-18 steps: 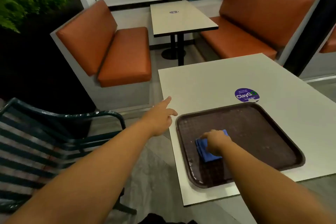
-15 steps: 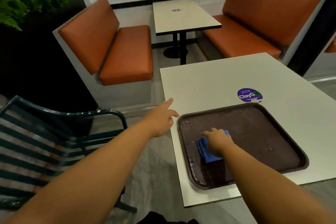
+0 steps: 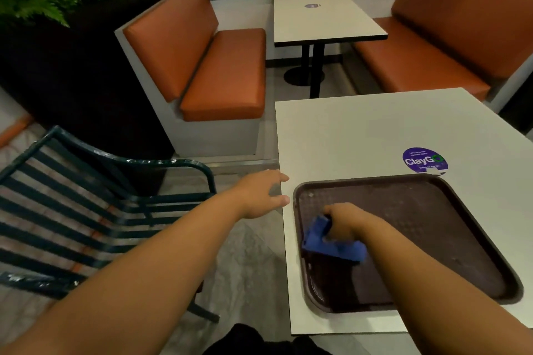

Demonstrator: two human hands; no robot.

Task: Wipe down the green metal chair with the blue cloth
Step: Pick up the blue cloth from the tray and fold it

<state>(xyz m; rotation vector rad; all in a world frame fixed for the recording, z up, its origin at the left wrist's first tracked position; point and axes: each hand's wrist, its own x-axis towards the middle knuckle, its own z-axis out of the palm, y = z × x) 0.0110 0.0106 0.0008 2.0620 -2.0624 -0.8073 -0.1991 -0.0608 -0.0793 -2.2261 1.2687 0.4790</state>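
My right hand [image 3: 344,223] grips blue cloth [image 3: 331,242], seemingly lifted off tray [image 3: 432,210]; left hand [image 3: 261,193] spread wide at desk [image 3: 360,135] edge.

The blue cloth [image 3: 331,242] is gripped by the right hand [image 3: 344,223] over the brown tray [image 3: 432,210] — the left hand [image 3: 261,196] is spread beside the green chair [image 3: 86,204].

The blue cloth [image 3: 331,243] is seen bunched and lifted at one end over the left part of a brown tray [image 3: 450,181]. The green metal chair [image 3: 95,210], slatted with a curved armrest, is set on the floor just left of the tabletop [image 3: 360,135].
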